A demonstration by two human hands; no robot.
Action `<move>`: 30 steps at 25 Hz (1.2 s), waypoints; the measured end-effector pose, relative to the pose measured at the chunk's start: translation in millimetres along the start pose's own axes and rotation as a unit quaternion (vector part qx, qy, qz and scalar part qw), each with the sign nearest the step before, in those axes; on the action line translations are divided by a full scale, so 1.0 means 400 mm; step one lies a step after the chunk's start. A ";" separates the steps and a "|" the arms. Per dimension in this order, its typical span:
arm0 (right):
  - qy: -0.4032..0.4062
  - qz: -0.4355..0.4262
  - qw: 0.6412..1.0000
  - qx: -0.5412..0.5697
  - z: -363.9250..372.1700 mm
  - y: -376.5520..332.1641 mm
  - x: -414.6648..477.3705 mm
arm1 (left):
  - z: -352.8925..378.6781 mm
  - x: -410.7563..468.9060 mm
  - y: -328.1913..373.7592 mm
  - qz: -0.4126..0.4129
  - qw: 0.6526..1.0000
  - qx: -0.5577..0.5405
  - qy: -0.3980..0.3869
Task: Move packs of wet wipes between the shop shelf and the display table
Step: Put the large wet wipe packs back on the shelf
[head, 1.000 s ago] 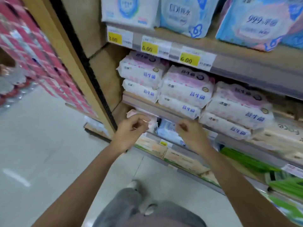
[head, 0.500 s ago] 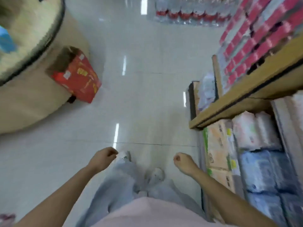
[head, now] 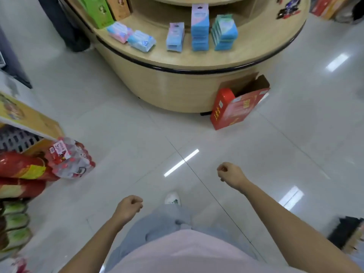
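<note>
Wet-wipe packs (head: 141,40) lie on the far round table (head: 197,63), well ahead. The right hand (head: 230,174) is nearer than the left hand (head: 128,208); both are curled and empty.

Single wide-angle view from head height, facing forward and steeply down onto the floor (head: 126,123); display table (head: 256,48) ahead, well apart.

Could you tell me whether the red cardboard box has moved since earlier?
No; the red cardboard box still leans against the round wooden display table.
</note>
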State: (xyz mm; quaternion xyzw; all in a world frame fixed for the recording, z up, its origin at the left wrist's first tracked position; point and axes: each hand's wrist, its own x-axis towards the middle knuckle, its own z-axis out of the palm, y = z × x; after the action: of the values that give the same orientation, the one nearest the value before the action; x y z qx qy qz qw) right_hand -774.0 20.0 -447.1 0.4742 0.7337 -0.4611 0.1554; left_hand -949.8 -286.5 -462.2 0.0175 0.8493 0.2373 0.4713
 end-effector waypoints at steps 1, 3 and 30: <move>-0.006 0.007 1.000 -0.009 0.006 -0.030 0.037 | -0.040 0.045 0.036 0.006 1.000 -0.004 -0.007; 0.004 0.032 0.999 -0.011 -0.003 -0.066 0.086 | -0.113 0.130 0.136 0.037 0.999 -0.008 -0.009; -0.032 -0.007 0.995 0.099 -0.169 -1.341 1.238 | -0.956 0.989 0.746 -0.135 0.950 -0.259 0.112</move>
State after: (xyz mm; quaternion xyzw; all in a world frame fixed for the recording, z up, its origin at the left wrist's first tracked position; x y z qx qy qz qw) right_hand -1458.5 282.2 -457.0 0.4667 0.6828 -0.5474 0.1278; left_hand -1536.8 -69.3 -480.9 -0.2466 0.8003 0.3836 0.3893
